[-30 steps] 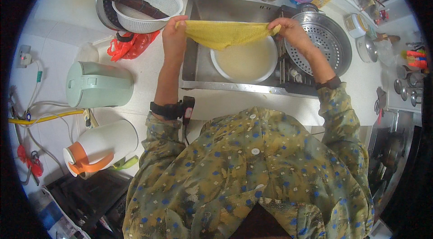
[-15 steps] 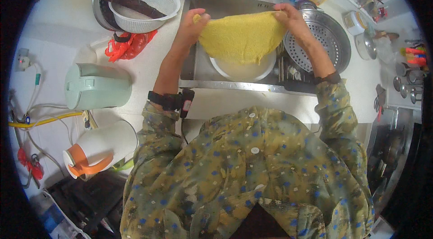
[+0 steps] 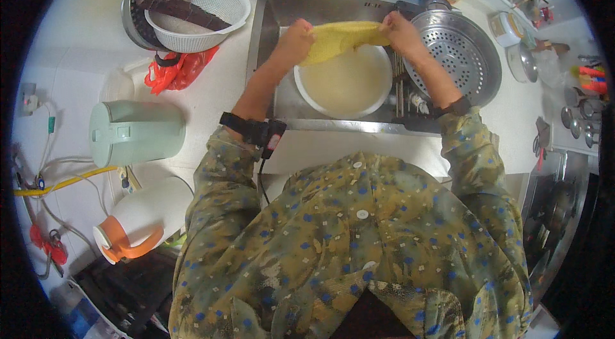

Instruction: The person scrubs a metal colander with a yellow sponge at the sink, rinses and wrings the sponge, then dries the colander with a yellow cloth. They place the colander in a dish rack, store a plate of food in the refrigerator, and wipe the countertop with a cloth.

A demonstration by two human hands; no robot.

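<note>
Around the dial's centre spreads a rectangular stainless-steel sink (image 3: 346, 9), its front edge along six o'clock. Between two and three o'clock, a round, perforated metal steamer pan (image 3: 461, 51) overlaps the sink's right side in view. Marking the middle of the dial, a round white basin (image 3: 346, 113) sits inside the sink and holds cloudy, pale-yellowish liquid (image 3: 346, 86). Toward ten o'clock, well apart from the basin, a white plastic mesh colander (image 3: 192, 42) rests on the pale counter (image 3: 218, 99), a dark strip (image 3: 186, 11) lying across it. Between eight and nine o'clock is a rounded, pale-green kettle (image 3: 150, 131). At twelve o'clock, a thin yellow fabric cloth (image 3: 339, 40) is above the basin's far side; whether it touches the liquid, I cannot tell. The left hand (image 3: 295, 43), between ten and eleven o'clock, grasps the cloth's left end. The right hand (image 3: 402, 33), between one and two o'clock, pinches its right end.
</note>
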